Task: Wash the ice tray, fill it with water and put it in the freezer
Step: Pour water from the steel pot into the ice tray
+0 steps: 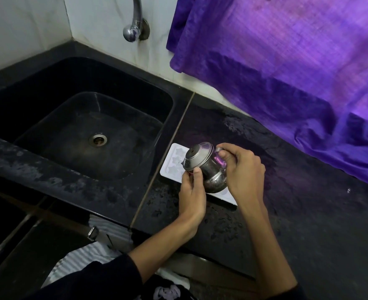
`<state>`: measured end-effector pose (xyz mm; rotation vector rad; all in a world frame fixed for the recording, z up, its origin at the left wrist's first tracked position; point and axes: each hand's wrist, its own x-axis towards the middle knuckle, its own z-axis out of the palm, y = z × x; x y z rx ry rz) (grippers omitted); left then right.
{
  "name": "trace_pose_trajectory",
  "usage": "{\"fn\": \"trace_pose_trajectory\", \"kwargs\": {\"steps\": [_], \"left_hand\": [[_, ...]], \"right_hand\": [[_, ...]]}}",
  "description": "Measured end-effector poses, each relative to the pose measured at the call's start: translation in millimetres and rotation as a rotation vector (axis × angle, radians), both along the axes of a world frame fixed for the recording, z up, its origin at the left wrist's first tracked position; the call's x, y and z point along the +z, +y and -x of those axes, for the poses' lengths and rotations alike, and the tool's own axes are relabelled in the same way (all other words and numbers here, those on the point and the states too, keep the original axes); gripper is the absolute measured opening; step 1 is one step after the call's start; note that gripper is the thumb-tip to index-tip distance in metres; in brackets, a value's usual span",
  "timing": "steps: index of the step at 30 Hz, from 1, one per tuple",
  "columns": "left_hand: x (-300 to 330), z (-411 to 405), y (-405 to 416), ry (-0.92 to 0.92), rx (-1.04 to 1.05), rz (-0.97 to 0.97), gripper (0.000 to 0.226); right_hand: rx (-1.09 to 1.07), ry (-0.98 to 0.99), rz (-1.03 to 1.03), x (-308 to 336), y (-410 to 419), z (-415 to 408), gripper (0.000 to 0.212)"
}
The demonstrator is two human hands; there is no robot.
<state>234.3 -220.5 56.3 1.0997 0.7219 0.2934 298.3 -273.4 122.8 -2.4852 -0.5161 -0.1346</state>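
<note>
A white ice tray (172, 163) with star-shaped moulds lies flat on the black counter (297, 202), just right of the sink. Over it I hold a small steel kettle (206, 167) tilted toward the tray's left end, lid on. My right hand (241, 169) grips the kettle's handle. My left hand (192, 195) holds the kettle near its lid and spout, thumb pressed against the rim. The kettle and hands hide the tray's middle and right part. Whether water is flowing I cannot tell.
The black sink (87, 131) with a metal drain lies to the left, and a chrome tap (133, 29) juts from the wall above it. A purple cloth (287, 68) hangs over the counter's back right. Water drops speckle the counter near the front edge.
</note>
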Motion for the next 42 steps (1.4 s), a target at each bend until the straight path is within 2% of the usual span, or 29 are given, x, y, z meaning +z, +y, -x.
{"fn": "trace_pose_trajectory", "kwargs": {"steps": [21,28,31,36,38,42], "left_hand": [[7,-15,5,-0.168,0.062,-0.131,0.038],[13,-46,20,-0.256,0.096,-0.164,0.042],[15,-65,31,-0.275,0.083,-0.145,0.050],[13,-102,56,-0.247,0.044,-0.101,0.079],[13,-121,68,-0.229,0.028,-0.117,0.078],[7,-154,89,-0.173,0.021,-0.132,0.080]], "right_hand": [[-0.033,0.048,-0.310,-19,-8,-23,0.018],[-0.055,0.062,-0.432,-28,-2,-57,0.035],[-0.043,0.089,-0.508,-36,2,-80,0.035],[-0.027,0.193,-0.621,-50,15,-120,0.040],[-0.019,0.271,-0.687,-53,23,-135,0.044],[-0.011,0.406,-0.795,-62,41,-165,0.034]]}}
